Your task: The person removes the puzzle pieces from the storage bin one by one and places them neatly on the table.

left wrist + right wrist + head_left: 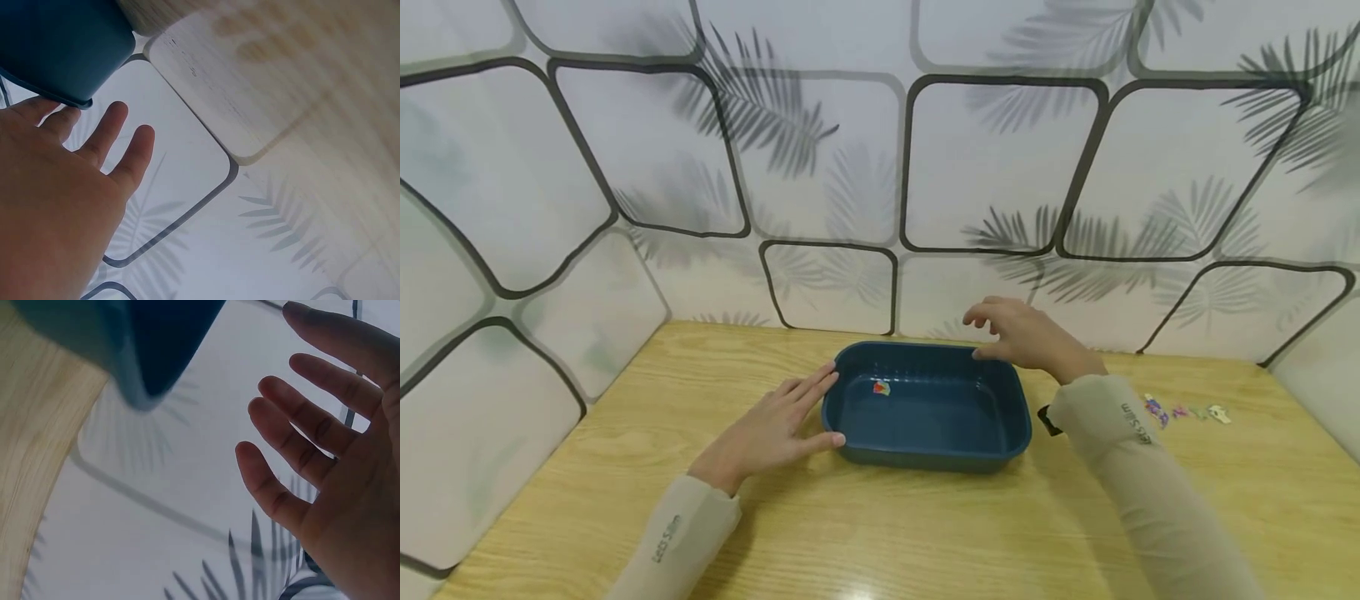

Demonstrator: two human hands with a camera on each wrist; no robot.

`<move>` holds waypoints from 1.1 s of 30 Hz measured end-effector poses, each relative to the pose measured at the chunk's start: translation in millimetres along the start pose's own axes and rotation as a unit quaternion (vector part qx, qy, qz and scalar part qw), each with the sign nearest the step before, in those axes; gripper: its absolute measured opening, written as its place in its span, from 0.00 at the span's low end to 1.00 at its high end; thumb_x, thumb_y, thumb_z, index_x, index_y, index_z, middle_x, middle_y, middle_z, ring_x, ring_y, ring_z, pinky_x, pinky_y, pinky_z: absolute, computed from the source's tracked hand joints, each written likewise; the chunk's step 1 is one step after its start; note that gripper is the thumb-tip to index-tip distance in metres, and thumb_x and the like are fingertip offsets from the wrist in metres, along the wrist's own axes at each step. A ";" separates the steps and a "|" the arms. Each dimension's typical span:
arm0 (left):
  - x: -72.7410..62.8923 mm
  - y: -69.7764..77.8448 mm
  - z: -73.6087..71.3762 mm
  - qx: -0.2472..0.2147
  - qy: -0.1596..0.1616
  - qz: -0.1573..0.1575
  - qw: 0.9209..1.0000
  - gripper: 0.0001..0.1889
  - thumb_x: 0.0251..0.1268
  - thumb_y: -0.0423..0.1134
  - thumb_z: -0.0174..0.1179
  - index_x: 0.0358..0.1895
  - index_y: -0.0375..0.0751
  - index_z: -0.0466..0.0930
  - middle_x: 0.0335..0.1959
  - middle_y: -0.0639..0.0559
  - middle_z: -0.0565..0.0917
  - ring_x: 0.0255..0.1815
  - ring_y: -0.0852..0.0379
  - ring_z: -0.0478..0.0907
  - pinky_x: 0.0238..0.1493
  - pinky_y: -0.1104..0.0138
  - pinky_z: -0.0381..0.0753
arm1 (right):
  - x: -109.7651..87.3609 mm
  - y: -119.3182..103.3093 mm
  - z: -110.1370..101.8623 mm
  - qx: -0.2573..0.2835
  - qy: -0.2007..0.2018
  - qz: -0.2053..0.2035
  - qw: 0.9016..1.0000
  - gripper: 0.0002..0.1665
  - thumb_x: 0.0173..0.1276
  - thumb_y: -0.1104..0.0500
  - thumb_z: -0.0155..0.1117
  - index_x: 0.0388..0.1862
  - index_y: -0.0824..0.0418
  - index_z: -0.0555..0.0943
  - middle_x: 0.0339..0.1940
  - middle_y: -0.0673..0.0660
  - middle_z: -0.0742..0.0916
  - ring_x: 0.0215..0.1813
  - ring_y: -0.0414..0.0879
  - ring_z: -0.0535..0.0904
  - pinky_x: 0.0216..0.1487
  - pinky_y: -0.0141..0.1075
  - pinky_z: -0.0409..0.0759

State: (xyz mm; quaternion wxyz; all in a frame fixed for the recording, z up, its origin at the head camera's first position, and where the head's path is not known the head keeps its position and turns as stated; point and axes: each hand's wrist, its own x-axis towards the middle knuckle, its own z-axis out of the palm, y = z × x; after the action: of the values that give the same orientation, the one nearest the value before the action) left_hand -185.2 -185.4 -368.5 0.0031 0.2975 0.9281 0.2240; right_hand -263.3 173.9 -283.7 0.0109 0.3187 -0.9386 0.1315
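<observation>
A dark blue rectangular basin with rounded corners stands on the wooden table. Inside it, toward the left, lies a small red, yellow and blue piece, too small to identify. My left hand rests at the basin's left rim, fingers spread and fairly straight, thumb near the front left corner; the left wrist view has fingertips against the basin's edge. Above the back right corner hovers my right hand, its fingers loosely bent. In the right wrist view that palm holds nothing and is apart from the basin.
Several small colourful flat pieces lie in a row on the table to the right, beyond the right sleeve. A dark band shows at the right wrist. Leaf-patterned walls border the wooden table behind and at both sides.
</observation>
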 end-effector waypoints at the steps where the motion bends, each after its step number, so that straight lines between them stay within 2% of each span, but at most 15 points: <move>1: 0.0 0.0 0.6 0.000 -0.001 0.000 1.000 0.47 0.72 0.64 0.56 0.81 0.36 0.53 0.83 0.46 0.50 0.73 0.36 0.61 0.68 0.36 0.60 | 2.0 -2.3 2.0 0.003 -0.001 -0.003 1.000 0.24 0.65 0.61 0.75 0.58 0.67 0.81 0.48 0.62 0.83 0.47 0.60 0.81 0.48 0.53 0.80; 8: 0.6 -0.2 2.7 0.002 0.000 0.002 1.000 0.47 0.72 0.64 0.56 0.81 0.36 0.53 0.83 0.47 0.50 0.73 0.36 0.61 0.68 0.37 0.60 | 14.4 -17.2 12.8 0.003 -0.014 -0.018 1.000 0.25 0.65 0.61 0.75 0.59 0.65 0.81 0.50 0.61 0.83 0.49 0.60 0.81 0.50 0.53 0.79; 16: 0.0 -0.3 2.5 0.003 0.001 0.002 1.000 0.47 0.72 0.63 0.56 0.81 0.36 0.52 0.83 0.45 0.50 0.73 0.39 0.61 0.69 0.39 0.61 | 24.4 -32.1 18.8 -0.022 -0.030 -0.033 0.999 0.26 0.65 0.59 0.76 0.60 0.63 0.81 0.51 0.60 0.83 0.49 0.56 0.81 0.49 0.50 0.80; 24: -0.3 0.3 1.8 0.001 0.000 0.002 1.000 0.47 0.72 0.63 0.56 0.81 0.35 0.52 0.83 0.45 0.50 0.73 0.38 0.61 0.69 0.38 0.60 | 35.0 -46.5 27.6 -0.028 -0.069 -0.043 0.996 0.26 0.65 0.59 0.76 0.61 0.62 0.81 0.51 0.59 0.83 0.55 0.56 0.80 0.55 0.50 0.78; 33: -0.5 -0.4 0.2 -0.005 -0.002 -0.003 1.000 0.47 0.72 0.63 0.56 0.81 0.36 0.52 0.83 0.46 0.50 0.73 0.38 0.61 0.68 0.38 0.61 | 45.9 -57.3 41.3 -0.039 -0.126 -0.028 0.991 0.27 0.67 0.57 0.74 0.64 0.58 0.80 0.51 0.56 0.83 0.55 0.53 0.79 0.55 0.47 0.78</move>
State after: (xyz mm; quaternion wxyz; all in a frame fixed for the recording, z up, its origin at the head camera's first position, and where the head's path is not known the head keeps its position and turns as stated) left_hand -185.0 -185.9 -368.9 0.0067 0.2954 0.9276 0.2286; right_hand -262.8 92.4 -305.0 -0.0916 0.3581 -0.9277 0.0531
